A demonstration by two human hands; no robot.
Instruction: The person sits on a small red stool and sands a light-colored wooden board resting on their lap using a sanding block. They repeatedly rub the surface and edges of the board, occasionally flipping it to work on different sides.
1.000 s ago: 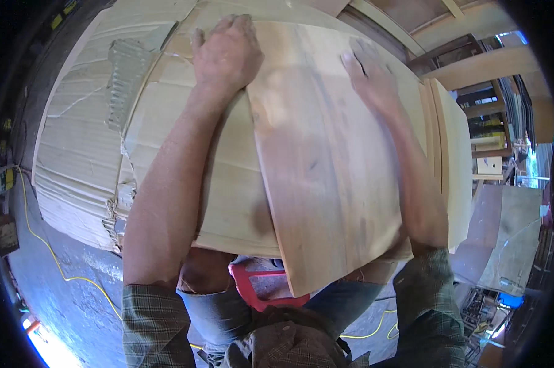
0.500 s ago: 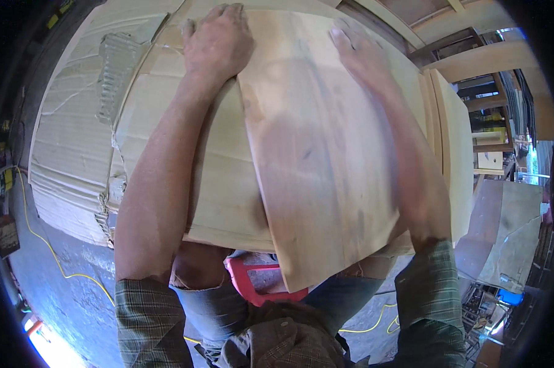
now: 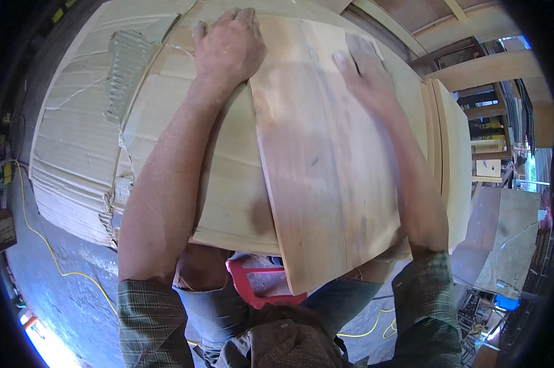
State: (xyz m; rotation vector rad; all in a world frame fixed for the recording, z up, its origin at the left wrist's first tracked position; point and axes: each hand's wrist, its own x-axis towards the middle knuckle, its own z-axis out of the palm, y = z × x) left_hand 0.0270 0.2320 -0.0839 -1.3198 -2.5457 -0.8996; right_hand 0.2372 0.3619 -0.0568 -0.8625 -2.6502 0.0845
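Observation:
A broad, pale wooden board (image 3: pixel 314 165) with a small dark knot lies lengthwise before me, its near end jutting past the cardboard toward my lap. My left hand (image 3: pixel 231 49) is closed over its far left edge, fingers bent. On the far right part of the board my right hand (image 3: pixel 369 70) presses down, fingers together and thumb apart. A greyish flat patch shows at those fingers; its kind is too unclear to name. Beneath the board spreads creased cardboard (image 3: pixel 160 110), torn in places.
More planks (image 3: pixel 449 159) stand at the right of the cardboard. Between my knees is a red, handle-like frame (image 3: pixel 243 285), partly hidden by the board. A yellow cable (image 3: pixel 50 254) runs over the floor. Shelving with stacked material (image 3: pixel 488 116) is farther right.
My right hand has shifted slightly nearer and to the right, its fingers less blurred. The view has turned a little; my left hand keeps its place at the board's edge.

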